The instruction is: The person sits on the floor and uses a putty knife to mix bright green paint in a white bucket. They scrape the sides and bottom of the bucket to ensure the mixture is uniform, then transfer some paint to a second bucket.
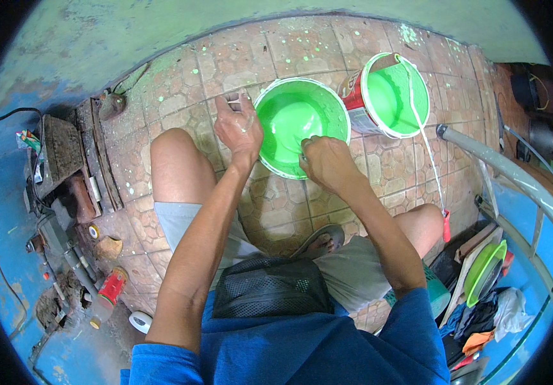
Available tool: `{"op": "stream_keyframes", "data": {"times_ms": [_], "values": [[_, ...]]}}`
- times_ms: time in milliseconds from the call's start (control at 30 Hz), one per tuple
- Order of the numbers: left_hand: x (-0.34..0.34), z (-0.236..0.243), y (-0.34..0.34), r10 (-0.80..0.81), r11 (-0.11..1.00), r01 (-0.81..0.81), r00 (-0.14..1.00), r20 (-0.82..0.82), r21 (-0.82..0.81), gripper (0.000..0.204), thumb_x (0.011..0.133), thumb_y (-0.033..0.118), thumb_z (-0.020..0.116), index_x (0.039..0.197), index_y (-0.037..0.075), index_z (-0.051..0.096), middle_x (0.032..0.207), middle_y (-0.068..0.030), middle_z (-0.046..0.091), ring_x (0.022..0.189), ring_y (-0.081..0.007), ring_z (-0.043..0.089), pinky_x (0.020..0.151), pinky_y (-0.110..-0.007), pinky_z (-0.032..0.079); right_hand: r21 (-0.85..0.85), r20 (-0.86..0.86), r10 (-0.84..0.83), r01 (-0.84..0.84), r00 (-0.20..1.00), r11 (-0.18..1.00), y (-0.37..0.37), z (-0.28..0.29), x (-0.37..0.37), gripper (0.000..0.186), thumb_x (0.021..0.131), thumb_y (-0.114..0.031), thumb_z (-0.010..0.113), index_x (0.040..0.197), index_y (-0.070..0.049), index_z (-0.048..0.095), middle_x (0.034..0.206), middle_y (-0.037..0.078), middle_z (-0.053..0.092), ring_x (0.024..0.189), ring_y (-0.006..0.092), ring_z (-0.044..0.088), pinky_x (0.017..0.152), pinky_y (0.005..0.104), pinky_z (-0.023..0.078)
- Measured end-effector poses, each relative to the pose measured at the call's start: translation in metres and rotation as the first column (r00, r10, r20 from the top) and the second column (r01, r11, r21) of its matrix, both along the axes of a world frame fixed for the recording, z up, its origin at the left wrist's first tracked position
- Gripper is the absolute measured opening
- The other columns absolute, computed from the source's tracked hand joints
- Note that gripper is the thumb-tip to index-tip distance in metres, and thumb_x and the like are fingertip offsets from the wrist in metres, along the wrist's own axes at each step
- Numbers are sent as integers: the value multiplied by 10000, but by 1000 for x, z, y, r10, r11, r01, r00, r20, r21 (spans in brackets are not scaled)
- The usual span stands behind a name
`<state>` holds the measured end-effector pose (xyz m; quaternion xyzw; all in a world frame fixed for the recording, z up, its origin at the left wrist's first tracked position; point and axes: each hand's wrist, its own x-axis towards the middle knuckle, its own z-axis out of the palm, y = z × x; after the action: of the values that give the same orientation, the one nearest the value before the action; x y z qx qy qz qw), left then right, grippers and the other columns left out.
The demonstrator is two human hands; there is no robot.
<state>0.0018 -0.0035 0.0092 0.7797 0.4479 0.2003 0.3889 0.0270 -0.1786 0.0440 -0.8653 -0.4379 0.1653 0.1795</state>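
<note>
The paint bucket (333,106) is set on tiles (225,61), presumably for easy reach — left hand (238,125) curled beside it, right hand (328,162) curled over its rim; what is gripped cannot be told. Beyond — another bucket (356,97).

Counted a left hand (239,125) and a right hand (328,162), making two; tallied a nearer bucket (333,101) and a red-labelled bucket (355,106), two again. Found a left knee (177,147) and a right knee (425,221), also two. Saw one red-handled paint tool (446,227), one red-labelled bottle (111,289), one black mesh pouch (273,287), one sandal (335,233), one lime-green basin (480,274), one orange cloth (478,342) and one crumpled white bundle (511,311)
</note>
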Motion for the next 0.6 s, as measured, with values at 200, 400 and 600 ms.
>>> {"op": "stream_keyframes", "data": {"times_ms": [200, 400, 600], "values": [[0, 2, -1, -6, 1000, 6, 1000, 13, -18, 269, 851, 240, 587, 894, -14, 508, 698, -210, 616, 694, -404, 606, 661, -485, 439, -74, -63, -8, 4, 998, 997, 14, 5, -10, 194, 745, -168, 581, 721, 22, 615, 721, 216, 625, 703, 353, 636, 666, 449, 509], [0, 0, 1, -5, 1000, 6, 1000, 19, -29, 270, 852, 245, 586, 883, -14, 516, 711, -212, 623, 703, -405, 608, 663, -489, 441, 45, 67, -117, 114, 991, 992, 14, -1, 26, 200, 768, -168, 567, 711, 21, 602, 690, 237, 607, 684, 380, 623, 637, 467, 498], [0, -1, 0, 3, 1000, -3, 1000, 5, -29, 264, 849, 244, 589, 859, -13, 528, 728, -208, 631, 706, -404, 610, 664, -489, 440, 99, 123, -64, 52, 990, 994, 11, -3, 31, 186, 762, -156, 571, 708, 21, 597, 693, 233, 607, 684, 379, 619, 636, 470, 490]]}}
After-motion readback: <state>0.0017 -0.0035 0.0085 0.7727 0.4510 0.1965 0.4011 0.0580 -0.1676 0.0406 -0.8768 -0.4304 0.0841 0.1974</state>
